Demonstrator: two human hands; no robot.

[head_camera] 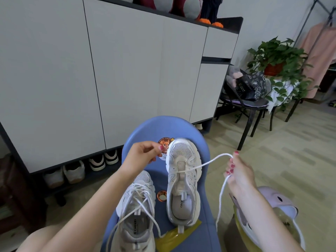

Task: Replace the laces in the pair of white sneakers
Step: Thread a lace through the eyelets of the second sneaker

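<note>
On the blue chair (160, 128), both hands' grips pinch the white lace (205, 163): left hand (143, 154), right hand (238, 171).

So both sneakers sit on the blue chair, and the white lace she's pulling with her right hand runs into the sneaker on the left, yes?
Not quite. In the head view the white lace held by the right hand runs into the right sneaker, the one otherwise unlaced. The left sneaker has its own lace. Both do sit on the blue chair.

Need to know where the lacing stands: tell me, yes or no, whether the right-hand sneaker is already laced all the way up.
No: the right-hand sneaker has the white lace through only one low eyelet pair, its upper eyelets bare.
</note>
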